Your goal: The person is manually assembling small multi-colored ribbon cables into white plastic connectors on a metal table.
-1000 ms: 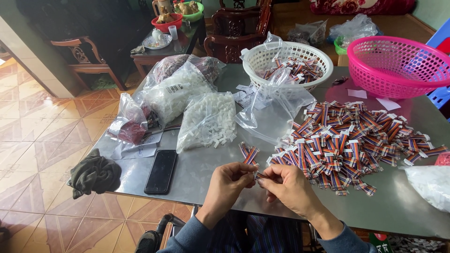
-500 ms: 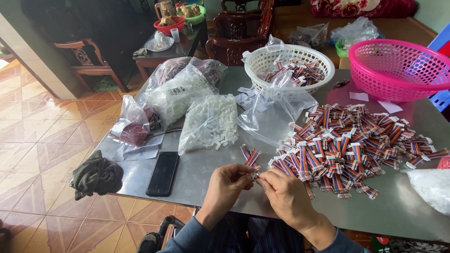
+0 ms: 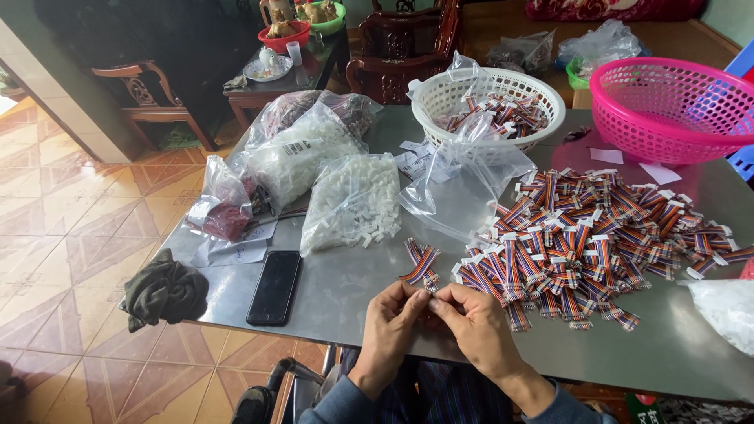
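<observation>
Grey metal table [image 3: 345,290] fills the view, and right at its near edge both hands are pressed together over something tiny. Left hand [image 3: 393,318] is curled, fingers folded in, thumb and fingertips pinched toward the middle. Right hand [image 3: 479,322] mirrors it, knuckles up, fingertips meeting the left ones at the centre. Whatever sits between them is almost wholly hidden by the fingers; I cannot tell what the piece is, only that both hands are closed down on that one spot.

Just beyond the fingertips, lying flat on the table, is a small bundle of striped ribbon cables [image 3: 421,265], red, blue and orange bands with white ends, near the left hand but not touching it. Off to the right spreads a big heap of the same striped cables [image 3: 597,235], loosely fanned across the tabletop, its near edge just beside the right hand.

Further back, a clear bag of small white connectors [image 3: 353,200] lies on its side, with an empty-looking clear bag [image 3: 463,188] crumpled between it and the heap. Behind that, a white basket [image 3: 487,98] holds more striped pieces, and a pink basket [image 3: 675,106] stands at the far right. Left of the hands, a black phone [image 3: 275,286] lies face up, and a dark cloth [image 3: 165,290] is bunched at the table's corner.
</observation>
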